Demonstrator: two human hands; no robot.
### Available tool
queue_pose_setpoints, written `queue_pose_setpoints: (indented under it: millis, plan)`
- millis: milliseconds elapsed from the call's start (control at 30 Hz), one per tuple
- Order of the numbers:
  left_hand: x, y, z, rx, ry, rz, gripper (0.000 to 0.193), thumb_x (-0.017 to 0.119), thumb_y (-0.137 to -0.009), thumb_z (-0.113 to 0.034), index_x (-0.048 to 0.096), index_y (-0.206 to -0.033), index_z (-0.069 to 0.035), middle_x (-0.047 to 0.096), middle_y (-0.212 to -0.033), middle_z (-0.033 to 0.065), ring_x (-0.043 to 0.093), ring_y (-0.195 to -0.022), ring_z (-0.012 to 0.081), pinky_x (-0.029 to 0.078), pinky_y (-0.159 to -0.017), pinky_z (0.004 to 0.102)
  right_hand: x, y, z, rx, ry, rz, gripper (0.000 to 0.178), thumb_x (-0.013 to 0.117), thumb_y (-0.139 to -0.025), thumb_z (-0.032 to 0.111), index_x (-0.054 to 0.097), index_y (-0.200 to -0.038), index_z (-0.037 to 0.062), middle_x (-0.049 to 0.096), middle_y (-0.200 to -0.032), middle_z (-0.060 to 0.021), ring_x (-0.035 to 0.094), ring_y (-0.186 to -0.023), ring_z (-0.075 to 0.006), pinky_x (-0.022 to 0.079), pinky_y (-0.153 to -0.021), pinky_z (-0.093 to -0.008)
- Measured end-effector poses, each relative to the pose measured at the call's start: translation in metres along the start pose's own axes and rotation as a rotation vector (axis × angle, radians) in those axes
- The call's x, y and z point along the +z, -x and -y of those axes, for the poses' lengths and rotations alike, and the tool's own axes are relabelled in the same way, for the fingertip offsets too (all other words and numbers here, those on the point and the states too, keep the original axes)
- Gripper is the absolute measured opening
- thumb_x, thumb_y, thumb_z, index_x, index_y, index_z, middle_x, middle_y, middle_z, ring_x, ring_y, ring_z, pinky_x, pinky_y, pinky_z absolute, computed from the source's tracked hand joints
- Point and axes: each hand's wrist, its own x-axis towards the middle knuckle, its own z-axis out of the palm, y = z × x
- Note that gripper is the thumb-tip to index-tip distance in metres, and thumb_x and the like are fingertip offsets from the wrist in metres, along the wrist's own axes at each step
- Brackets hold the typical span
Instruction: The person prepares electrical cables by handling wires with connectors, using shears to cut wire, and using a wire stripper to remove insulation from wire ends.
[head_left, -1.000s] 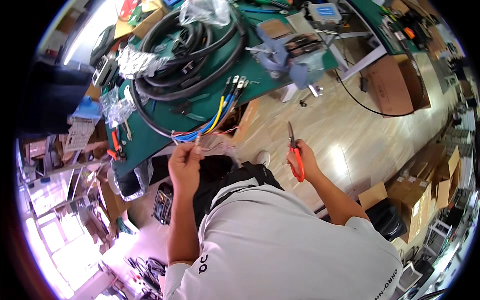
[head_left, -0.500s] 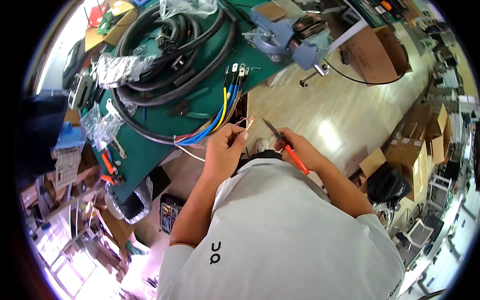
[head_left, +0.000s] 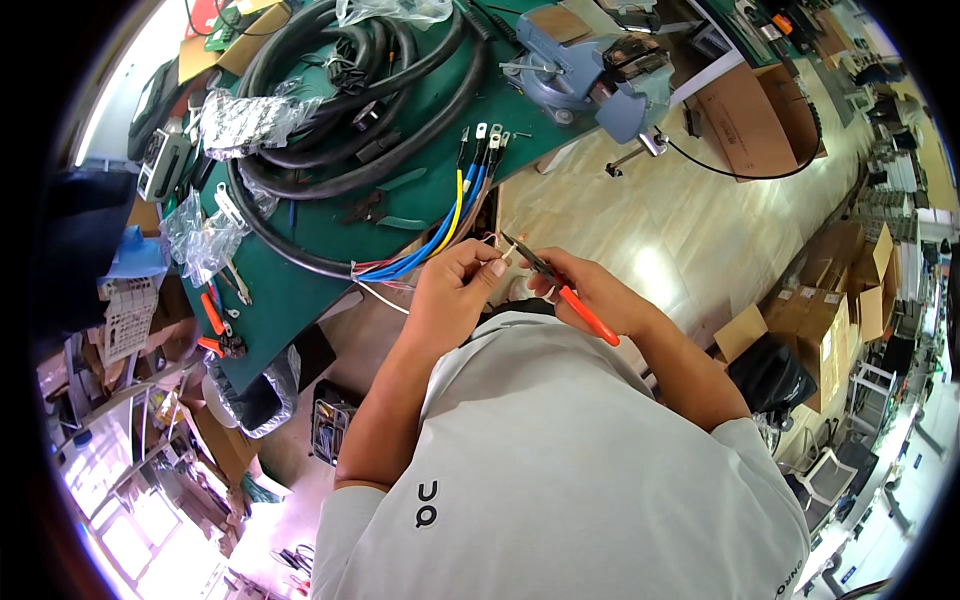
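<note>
My left hand pinches a thin white wire between thumb and fingertips. At its end, pinkish strands show beside the fingers. Closed around a pair of red-handled pliers is my right hand; the long dark jaws lie at the wire's tip, but whether they grip it is too small to tell. Just beyond, blue and yellow wires fan out from a thick black cable and end in metal lugs. A white lead runs from the bundle toward my left hand.
The green table carries the coiled cable, green-handled pliers, plastic bags and an orange-handled tool. A blue-grey vise sits at its far right edge. Cardboard boxes stand on the floor to the right.
My right hand has moved left with the pliers, bringing their jaws to the wire tip at my left fingers. My left hand stays nearly in place, still pinching the wire.
</note>
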Motion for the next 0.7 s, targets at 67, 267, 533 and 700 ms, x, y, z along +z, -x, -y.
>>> queue_pose_setpoints:
  millis: [67,267,533,700]
  plan:
    - [0.002,0.002,0.0,-0.008,0.005,-0.019,0.012,0.057,-0.095,-0.01,0.06,-0.09,0.001,0.048,-0.067,-0.0052,0.036,-0.06,0.0033,0.028,-0.052,0.0222,-0.001,-0.001,-0.001,-0.027,0.028,0.008,0.057,0.048,-0.076,-0.005,0.044,-0.133,0.0043,0.057,-0.102,-0.0066,0.053,-0.091,-0.0144,0.045,-0.083,-0.0275]
    - [0.004,0.002,0.01,-0.045,0.018,-0.016,0.015,0.057,-0.096,-0.013,0.062,-0.096,0.001,0.057,-0.076,-0.0015,0.046,-0.067,0.0045,0.036,-0.059,0.0212,-0.002,-0.003,-0.008,-0.075,0.045,-0.018,0.055,0.056,-0.075,-0.001,0.047,-0.129,0.0011,0.06,-0.096,-0.0081,0.057,-0.084,-0.0168,0.048,-0.078,-0.0292]
    - [0.006,0.001,0.025,-0.136,0.248,-0.015,0.017,0.058,-0.095,-0.015,0.063,-0.098,0.001,0.06,-0.081,0.0006,0.052,-0.069,0.0063,0.041,-0.06,0.0197,-0.007,-0.01,-0.009,-0.042,0.078,0.017,0.055,0.055,-0.075,-0.004,0.047,-0.129,0.0015,0.058,-0.099,-0.0079,0.053,-0.086,-0.0165,0.046,-0.079,-0.0292]
    - [0.004,-0.002,0.026,-0.18,0.311,0.008,0.018,0.06,-0.094,-0.017,0.063,-0.098,0.0,0.057,-0.075,-0.0018,0.045,-0.058,0.0029,0.034,-0.052,0.0174,-0.007,-0.013,-0.012,-0.109,0.113,-0.015,0.05,0.058,-0.075,-0.003,0.051,-0.124,0.0003,0.057,-0.091,-0.0084,0.055,-0.074,-0.0173,0.048,-0.066,-0.0299]
